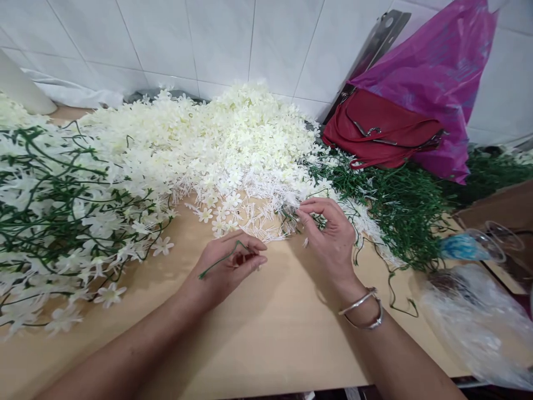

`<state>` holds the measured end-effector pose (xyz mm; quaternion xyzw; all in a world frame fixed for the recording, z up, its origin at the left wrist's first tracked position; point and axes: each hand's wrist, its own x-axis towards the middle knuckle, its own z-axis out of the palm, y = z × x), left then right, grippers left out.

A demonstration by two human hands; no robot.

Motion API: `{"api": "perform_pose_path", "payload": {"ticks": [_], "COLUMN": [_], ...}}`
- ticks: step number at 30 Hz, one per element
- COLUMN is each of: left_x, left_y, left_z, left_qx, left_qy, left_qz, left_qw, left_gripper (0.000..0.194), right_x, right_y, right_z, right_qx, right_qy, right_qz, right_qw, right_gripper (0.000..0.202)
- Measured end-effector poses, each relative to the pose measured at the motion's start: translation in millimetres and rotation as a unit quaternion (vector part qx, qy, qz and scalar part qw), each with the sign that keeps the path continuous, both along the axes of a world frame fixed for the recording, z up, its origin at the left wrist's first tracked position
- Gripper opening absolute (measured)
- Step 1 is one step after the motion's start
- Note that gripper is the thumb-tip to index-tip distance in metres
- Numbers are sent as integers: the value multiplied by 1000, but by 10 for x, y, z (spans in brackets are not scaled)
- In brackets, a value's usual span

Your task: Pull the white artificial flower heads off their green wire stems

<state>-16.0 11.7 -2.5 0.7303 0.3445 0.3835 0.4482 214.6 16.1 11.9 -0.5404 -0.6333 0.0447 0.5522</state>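
Note:
My left hand (227, 264) is closed in a pinch on a green plastic stem (220, 260), whose end sticks out over the back of the hand. Across from it, my right hand (331, 233) is closed with thumb and forefinger together at the edge of a heap of small white sticks (266, 214). What those fingertips hold, if anything, is too small to make out. Behind both hands rises a large pile of cream artificial flower heads (250, 128). Finished-looking white flowers on green stems (75, 216) lie heaped at the left.
Bare green stems (406, 211) are piled at the right, below a red handbag (383, 128) and a purple plastic bag (433, 78). Clear plastic bags (474, 322) and a cardboard box (499, 211) are at the right edge. A tiled wall (225, 39) closes off the back.

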Motion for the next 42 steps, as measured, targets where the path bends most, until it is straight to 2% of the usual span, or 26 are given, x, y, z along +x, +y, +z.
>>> {"api": "perform_pose_path", "payload": {"ticks": [2,4,6,9,11,13,15,17,19,21,23,26,28,30,33,35,38,42], "left_x": [33,66,82,63,34,8,-8,-13,-14,-18,-26,-30,-21,-8,-2,-20,-71,-118], "left_y": [-36,-75,-95,-78,-53,-34,-28,-32,-35,-31,-23,-20,-26,-25,-3,18,38,36], "left_z": [19,37,49,43,32,31,52,95,147,188,207,208,203,192,157,125,90,103], "left_qx": [-155,-286,-334,-298,-207,-78,29,72,33,-54,-95,-30,-3,-33,-136,-173,-168,-137], "left_qy": [-49,-89,-112,-98,-68,-26,8,15,-4,-25,-19,21,17,-19,-66,-52,4,27], "left_qz": [-57,-104,-112,-79,-48,-25,-6,5,-6,-42,-71,-83,-73,-53,-25,-3,-4,-51], "left_qw": [985,949,929,946,975,996,1000,997,999,997,993,996,997,998,988,984,986,989], "left_gripper": [15,23,31,36,26,12,13,18,15,10,21,33,24,20,31,33,32,54], "right_x": [-37,-69,-94,-119,-135,-159,-187,-213,-228,-230,-225,-225,-236,-250,-267,-268,-256,-236], "right_y": [-25,-42,-53,-75,-99,-129,-158,-178,-185,-178,-166,-151,-148,-149,-148,-142,-126,-111], "right_z": [0,-10,-16,-3,20,42,53,45,22,-5,-27,-36,-27,-15,-1,1,-4,-14], "right_qx": [-11,-33,-50,-49,-51,-71,-94,-112,-124,-130,-131,-142,-150,-158,-182,-199,-206,-192], "right_qy": [56,114,145,142,138,150,168,173,158,143,144,167,186,207,231,241,248,244], "right_qz": [31,61,81,81,71,80,107,128,128,120,121,131,133,132,141,148,144,135], "right_qw": [998,991,985,985,987,983,975,970,971,974,973,967,962,957,945,938,936,941], "right_gripper": [7,5,4,5,5,5,6,6,7,7,7,11,15,19,20,20,20,18]}}
